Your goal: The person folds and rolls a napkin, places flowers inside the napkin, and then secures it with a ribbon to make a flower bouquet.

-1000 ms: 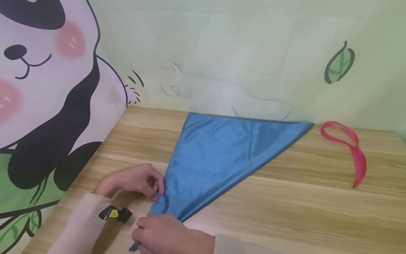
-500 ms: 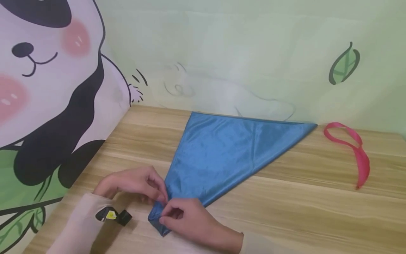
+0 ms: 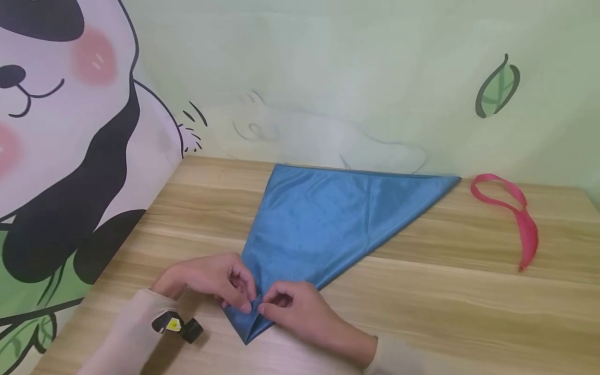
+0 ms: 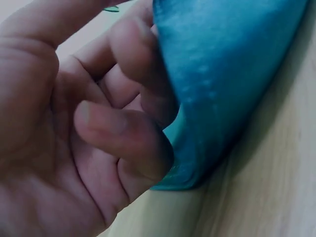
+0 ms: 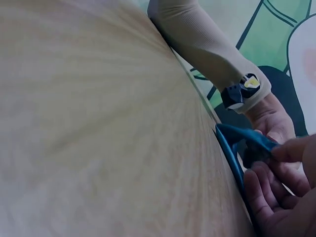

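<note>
A shiny blue cloth (image 3: 319, 213), folded into a triangle, lies on the wooden table with its near corner turned back over itself. At that fold, my right hand (image 3: 309, 317) pinches the turned-up tip between thumb and forefinger. Close beside it, my left hand (image 3: 217, 281) pinches the cloth's left edge at the same fold, other fingers curled. The left wrist view has the blue cloth (image 4: 227, 74) rising past bent fingers (image 4: 128, 138). In the right wrist view, the lifted flap (image 5: 237, 133) stands up from the table between both hands.
A pink ribbon (image 3: 528, 234) with a loop lies on the table's right side. Behind the table (image 3: 445, 317) rises a pale green wall (image 3: 356, 67) painted with a panda and a leaf. A small black camera (image 3: 191, 329) sits on the left sleeve.
My right hand has carried the cloth's near tip up and away from me, folding it over. My left hand has shifted slightly right, and the two hands now meet at the fold.
</note>
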Tool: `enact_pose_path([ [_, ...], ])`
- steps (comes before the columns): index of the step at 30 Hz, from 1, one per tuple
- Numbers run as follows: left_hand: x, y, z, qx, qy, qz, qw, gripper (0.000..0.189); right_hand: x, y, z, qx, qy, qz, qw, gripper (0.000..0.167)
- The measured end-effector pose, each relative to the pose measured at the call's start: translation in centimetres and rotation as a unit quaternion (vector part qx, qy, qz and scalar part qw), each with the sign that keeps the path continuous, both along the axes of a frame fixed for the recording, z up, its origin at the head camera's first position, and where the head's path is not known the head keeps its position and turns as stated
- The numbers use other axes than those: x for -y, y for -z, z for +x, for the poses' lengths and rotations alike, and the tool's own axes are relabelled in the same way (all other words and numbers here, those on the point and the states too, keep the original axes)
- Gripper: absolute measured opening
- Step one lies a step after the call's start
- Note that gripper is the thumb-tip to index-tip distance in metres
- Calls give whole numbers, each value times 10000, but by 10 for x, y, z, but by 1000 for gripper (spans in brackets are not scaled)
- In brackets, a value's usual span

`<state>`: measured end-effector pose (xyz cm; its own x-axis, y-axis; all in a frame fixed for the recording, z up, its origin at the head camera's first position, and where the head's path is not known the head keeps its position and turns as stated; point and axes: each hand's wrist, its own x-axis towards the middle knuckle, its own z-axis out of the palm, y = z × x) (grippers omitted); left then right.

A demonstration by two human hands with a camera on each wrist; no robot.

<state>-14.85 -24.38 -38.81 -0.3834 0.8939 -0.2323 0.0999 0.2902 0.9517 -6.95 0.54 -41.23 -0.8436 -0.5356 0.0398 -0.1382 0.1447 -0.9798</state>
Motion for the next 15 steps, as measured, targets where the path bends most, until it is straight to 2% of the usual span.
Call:
enact_pose_path([
  [6,-3,0,2,89,-35,-24,10000,12,-1,-4,0,172,-92,271,9994,19],
  [11,-4,3,1,30,20,-100,9999,12,-3,-6,-2,330,-186,259,9989,25],
  [15,-6,2,2,-124,45,-179,9998,12,-6,-7,-6,-38,-248,615,9978,18],
])
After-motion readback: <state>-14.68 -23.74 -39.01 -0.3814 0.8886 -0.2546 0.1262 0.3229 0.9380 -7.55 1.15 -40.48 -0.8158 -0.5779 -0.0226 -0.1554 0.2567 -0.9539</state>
